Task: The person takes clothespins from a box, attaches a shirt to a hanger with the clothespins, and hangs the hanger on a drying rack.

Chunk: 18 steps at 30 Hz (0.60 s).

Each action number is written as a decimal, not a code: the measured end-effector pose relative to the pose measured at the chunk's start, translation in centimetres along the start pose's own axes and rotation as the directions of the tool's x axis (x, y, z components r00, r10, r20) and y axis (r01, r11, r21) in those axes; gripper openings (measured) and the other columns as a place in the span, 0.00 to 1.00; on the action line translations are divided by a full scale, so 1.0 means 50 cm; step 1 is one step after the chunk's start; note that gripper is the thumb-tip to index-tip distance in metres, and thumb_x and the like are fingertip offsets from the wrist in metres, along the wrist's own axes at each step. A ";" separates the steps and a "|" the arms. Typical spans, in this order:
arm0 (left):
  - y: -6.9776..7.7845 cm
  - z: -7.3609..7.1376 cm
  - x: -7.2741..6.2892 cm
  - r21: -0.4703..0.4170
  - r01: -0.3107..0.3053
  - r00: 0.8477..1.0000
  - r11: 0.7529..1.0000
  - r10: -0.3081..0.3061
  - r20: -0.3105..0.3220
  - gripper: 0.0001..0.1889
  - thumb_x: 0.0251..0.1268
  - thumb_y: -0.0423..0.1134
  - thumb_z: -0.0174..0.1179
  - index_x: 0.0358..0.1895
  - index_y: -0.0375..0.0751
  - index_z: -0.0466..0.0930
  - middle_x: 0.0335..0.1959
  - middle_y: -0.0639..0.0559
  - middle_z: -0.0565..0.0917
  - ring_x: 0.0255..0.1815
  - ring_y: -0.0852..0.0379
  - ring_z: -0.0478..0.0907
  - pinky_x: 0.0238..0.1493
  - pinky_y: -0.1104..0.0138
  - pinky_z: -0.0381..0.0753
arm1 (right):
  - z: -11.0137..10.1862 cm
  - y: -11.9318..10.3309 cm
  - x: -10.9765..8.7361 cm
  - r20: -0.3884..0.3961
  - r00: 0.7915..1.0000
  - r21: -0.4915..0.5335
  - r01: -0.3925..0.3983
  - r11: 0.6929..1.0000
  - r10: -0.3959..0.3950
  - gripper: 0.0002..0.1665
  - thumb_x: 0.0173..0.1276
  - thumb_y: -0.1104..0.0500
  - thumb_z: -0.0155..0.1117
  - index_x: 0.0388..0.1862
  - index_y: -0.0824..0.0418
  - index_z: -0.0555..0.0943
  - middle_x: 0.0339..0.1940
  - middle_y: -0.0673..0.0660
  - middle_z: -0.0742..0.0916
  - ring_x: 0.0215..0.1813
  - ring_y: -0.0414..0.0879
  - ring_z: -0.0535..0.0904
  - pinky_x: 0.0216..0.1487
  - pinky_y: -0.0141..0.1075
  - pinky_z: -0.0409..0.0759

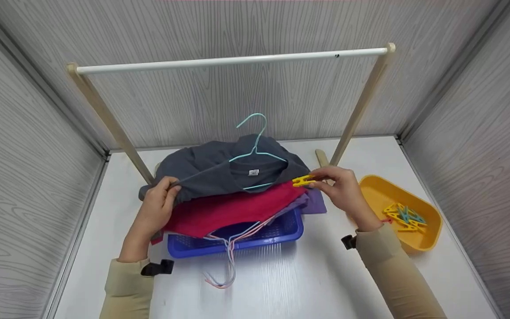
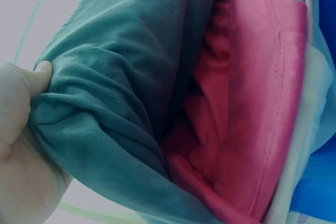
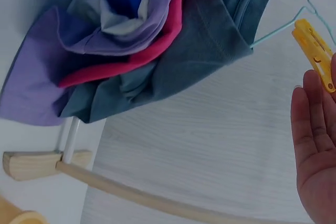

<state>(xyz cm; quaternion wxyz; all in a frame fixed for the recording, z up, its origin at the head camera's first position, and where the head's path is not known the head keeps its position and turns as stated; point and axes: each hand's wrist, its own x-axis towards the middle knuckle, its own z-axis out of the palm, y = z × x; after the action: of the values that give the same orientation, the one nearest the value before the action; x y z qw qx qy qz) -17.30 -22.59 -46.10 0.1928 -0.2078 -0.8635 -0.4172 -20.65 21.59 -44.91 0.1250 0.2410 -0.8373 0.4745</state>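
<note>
White desk point(image 1: 317, 279) spreads across the near ground, with the joined wires of pale hangers point(image 1: 230, 243) lying over the front edge of a blue basket point(image 1: 272, 241). Behind those wires a red garment point(image 1: 233, 210) drapes across the basket, purple cloth point(image 1: 317, 203) showing at its right. Over the red lies the grey shirt point(image 1: 206, 170), between the person's two hands.

The left grip point(image 1: 155, 204) is closed on the shirt's left side, thumb and fingers pinching a fold of cloth. The right grip point(image 1: 343, 188) pinches a yellow clothespin point(image 1: 303, 180), its free end near the shirt's right shoulder (whether it touches cloth cannot be told). A turquoise hanger point(image 1: 255, 153) sits in the neck opening, its hook above the collar.

To pin well, the left side should be held taut and level, the clip squeezed wide at its tails, and shoulder cloth and wire caught together, leaving the red garment free.

At the right, an orange tray point(image 1: 381, 190) holds more clothespins point(image 1: 405, 217). Farther off rises a white rail point(image 1: 233, 61) on wooden posts, before a wood-grain wall point(image 1: 210, 26).
</note>
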 end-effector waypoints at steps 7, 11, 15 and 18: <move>0.001 -0.001 -0.001 -0.025 0.011 1.000 1.000 -0.011 -0.009 0.02 0.72 0.27 0.53 0.41 0.31 0.75 0.21 0.57 0.66 0.21 0.61 0.63 0.26 0.70 0.63 | 0.051 -0.043 0.039 0.061 0.984 0.030 0.164 0.986 -0.165 0.10 0.55 0.71 0.74 0.38 0.67 0.87 0.35 0.57 0.88 0.37 0.50 0.83 0.42 0.41 0.82; 0.000 0.000 -0.002 -0.016 0.018 1.000 1.000 -0.018 -0.021 0.03 0.72 0.27 0.53 0.42 0.32 0.76 0.21 0.57 0.67 0.22 0.61 0.63 0.27 0.70 0.63 | 0.076 -0.066 0.057 0.077 0.963 0.042 0.257 0.965 -0.260 0.09 0.57 0.67 0.74 0.38 0.61 0.88 0.36 0.50 0.89 0.38 0.44 0.84 0.44 0.36 0.81; -0.001 0.003 -0.003 -0.006 0.011 0.999 1.000 -0.012 -0.033 0.03 0.72 0.27 0.54 0.43 0.32 0.76 0.22 0.57 0.68 0.23 0.61 0.64 0.29 0.70 0.63 | 0.105 -0.093 0.078 0.059 0.921 0.040 0.384 0.923 -0.386 0.08 0.56 0.67 0.76 0.36 0.62 0.88 0.34 0.51 0.89 0.37 0.43 0.84 0.40 0.35 0.81; -0.001 0.003 -0.004 -0.007 0.004 0.999 1.000 -0.004 -0.038 0.03 0.72 0.28 0.54 0.43 0.32 0.76 0.22 0.56 0.69 0.24 0.60 0.65 0.30 0.71 0.63 | 0.129 -0.115 0.094 0.039 0.878 -0.009 0.478 0.878 -0.478 0.07 0.54 0.68 0.77 0.33 0.63 0.88 0.31 0.52 0.88 0.35 0.43 0.84 0.38 0.36 0.80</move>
<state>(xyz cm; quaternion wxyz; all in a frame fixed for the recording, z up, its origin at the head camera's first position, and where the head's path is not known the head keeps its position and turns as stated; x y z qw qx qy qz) -17.20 -22.52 -46.30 0.2075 -0.1987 -0.8588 -0.4242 -21.52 12.25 -41.95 0.2254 0.4474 -0.7583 0.4172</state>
